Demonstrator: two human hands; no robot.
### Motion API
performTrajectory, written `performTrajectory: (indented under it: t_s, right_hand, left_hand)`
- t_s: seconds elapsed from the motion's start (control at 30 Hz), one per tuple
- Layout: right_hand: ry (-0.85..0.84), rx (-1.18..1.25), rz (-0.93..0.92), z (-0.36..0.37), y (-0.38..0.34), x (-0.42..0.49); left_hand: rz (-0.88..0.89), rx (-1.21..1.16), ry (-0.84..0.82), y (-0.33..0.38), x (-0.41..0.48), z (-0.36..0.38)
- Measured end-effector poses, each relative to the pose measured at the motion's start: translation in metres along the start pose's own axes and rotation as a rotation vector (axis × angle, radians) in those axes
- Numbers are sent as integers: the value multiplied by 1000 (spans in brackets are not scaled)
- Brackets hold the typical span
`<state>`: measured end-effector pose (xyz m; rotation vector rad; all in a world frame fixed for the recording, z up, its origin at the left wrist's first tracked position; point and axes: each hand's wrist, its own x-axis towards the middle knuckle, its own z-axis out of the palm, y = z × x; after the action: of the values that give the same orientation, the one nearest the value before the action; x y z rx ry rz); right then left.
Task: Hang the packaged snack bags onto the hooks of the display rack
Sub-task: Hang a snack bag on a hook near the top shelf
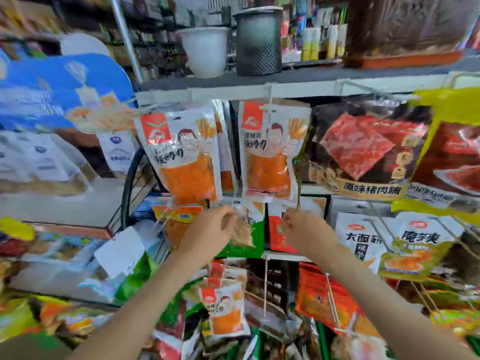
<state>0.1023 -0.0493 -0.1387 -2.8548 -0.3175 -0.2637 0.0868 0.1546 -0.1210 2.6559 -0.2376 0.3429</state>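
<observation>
Two bare forearms rise from the bottom edge, well apart, and end in hands held side by side under the top row of the rack. The left hand point(207, 231) has its fingers curled on the left edge of a small snack bag with a clear top and green bottom point(245, 237). This bag sits between the two hands and is so smeared that its print cannot be read. The right hand point(304, 232) is just beside the bag's right side, fingers bent where a thin wire point(298, 201) comes down to it. I cannot tell whether it pinches anything. The hands are apart.

Just above them hangs a clear-and-orange snack bag point(181, 157) with a red logo square, a cartoon figure and bold black characters too blurred to read. Its twin orange bag point(267, 152), with the same print, hangs from a white plastic hook point(270, 107) under the grey shelf edge point(207, 94).

To the right, a dark bag picturing red meat slices point(363, 152) reads "原味猪肉脯". Below it a white bag point(361, 237) reads "大面筋". Next to that is a white-and-yellow-green bag point(415, 253) with two large characters, the second seemingly "辣". A yellow-edged red package point(454, 152) is cut off by the right edge.

A smaller orange bag point(226, 313) hangs lower, between the arms. On the shelf stand a white plastic bucket point(202, 50) and a black mesh bin point(258, 40). The writing on the blue cardboard display point(65, 81) at left is illegible.
</observation>
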Motion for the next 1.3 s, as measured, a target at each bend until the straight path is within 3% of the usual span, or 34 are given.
performTrajectory:
  t_s: [0.07,0.2,0.37,0.5,0.63,0.73,0.83,1.1,1.3]
  right_hand:
    - [78,-44,-47,-18,-12,11]
    - [332,232,-83,-55,-33,32]
    - [551,402,-45,-68,-27,64]
    - [561,508,77,-73,-23,75]
    - [595,372,34,-88,-29,86]
    - [513,282,15,-99,-28,104]
    - [426,330,35,-108,-25,116]
    - [520,268,-5,-127,-35,91]
    - [423,431,-118,-142,-38,53]
  left_hand:
    - [27,-8,118,-6,11,-17]
    - [62,13,344,-11,32,-47]
    - [36,19,440,-13,42,-68]
    - [5,61,383,-10,50,-67]
    - [21,61,417,-12,58,-71]
    - [35,83,444,-11,59,-76]
    - [58,90,427,-12,56,-77]
    - [106,88,444,-13,41,-77]
    - [80,67,495,-19,34,-85]
